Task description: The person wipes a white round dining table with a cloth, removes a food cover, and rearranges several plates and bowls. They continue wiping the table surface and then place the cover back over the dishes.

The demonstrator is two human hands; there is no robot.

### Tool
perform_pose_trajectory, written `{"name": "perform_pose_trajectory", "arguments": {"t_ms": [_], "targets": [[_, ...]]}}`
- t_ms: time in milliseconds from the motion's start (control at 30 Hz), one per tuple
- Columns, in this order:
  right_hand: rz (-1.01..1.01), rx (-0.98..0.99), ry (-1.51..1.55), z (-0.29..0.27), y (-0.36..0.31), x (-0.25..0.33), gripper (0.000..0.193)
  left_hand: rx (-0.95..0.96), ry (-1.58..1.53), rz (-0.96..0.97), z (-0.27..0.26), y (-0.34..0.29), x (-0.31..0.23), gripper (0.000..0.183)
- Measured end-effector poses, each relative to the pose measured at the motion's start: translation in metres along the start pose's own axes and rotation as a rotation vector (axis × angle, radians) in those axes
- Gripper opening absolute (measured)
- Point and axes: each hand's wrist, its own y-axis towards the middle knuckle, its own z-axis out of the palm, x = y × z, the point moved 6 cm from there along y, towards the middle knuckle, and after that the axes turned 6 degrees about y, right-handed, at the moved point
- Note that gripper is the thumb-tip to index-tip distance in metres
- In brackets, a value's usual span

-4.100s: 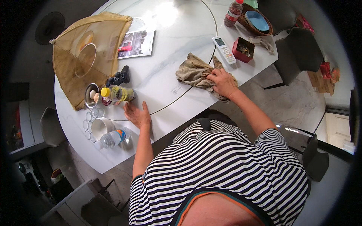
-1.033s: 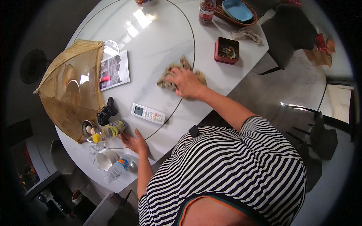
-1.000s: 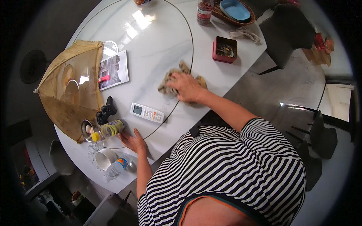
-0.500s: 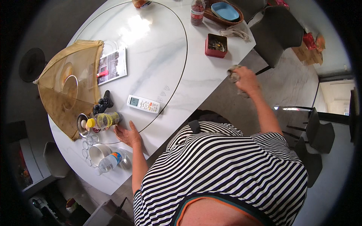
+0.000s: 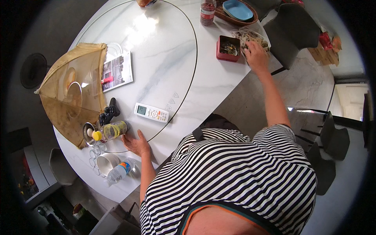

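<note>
My left hand lies on the white marble-look table with its fingers spread and nothing in them. Beside its fingertips stands a clear bottle with a yellow cap. At the table's right end, my right hand presses on a crumpled greyish cloth, fingers curled onto it. The hand covers part of the cloth, and a second pale cloth seems bunched there too. Just left of that hand is a red square tin with small bits inside.
A white remote, a black game controller, a printed sheet and a mesh food cover are on the table. Glasses, a white bowl and a water bottle stand near left. A wicker basket holds blue trays.
My right hand has moved with the grey cloth from beyond the table's edge up onto the table, beside the red tin. My left hand stays by the yellow-capped bottle.
</note>
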Motion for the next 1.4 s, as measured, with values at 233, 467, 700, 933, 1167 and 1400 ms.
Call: {"name": "perform_pose_trajectory", "arguments": {"t_ms": [233, 467, 700, 933, 1167, 1400], "targets": [[-0.165, 0.014, 0.172, 0.019, -0.020, 0.060, 0.022, -0.012, -0.008, -0.011, 0.001, 0.000, 0.001, 0.083], [-0.164, -0.026, 0.256, 0.024, -0.003, 0.068, 0.015, -0.013, -0.047, -0.036, 0.004, -0.002, 0.008, 0.084], [-0.448, 0.117, 0.376, 0.022, 0.004, 0.133, 0.023, 0.038, -0.083, -0.063, 0.005, 0.000, 0.009, 0.080], [-0.701, 0.286, 0.631, 0.030, -0.016, 0.214, 0.028, -0.199, -0.381, -0.114, -0.003, -0.018, 0.021, 0.050], [-0.994, 0.468, 0.903, -0.022, -0.111, 0.309, 0.028, -0.415, -0.473, -0.065, -0.086, -0.060, -0.008, 0.033], [-1.214, 0.595, 1.003, -0.065, -0.223, 0.410, 0.026, -0.235, -0.519, -0.135, -0.122, -0.285, 0.037, 0.035]]}}
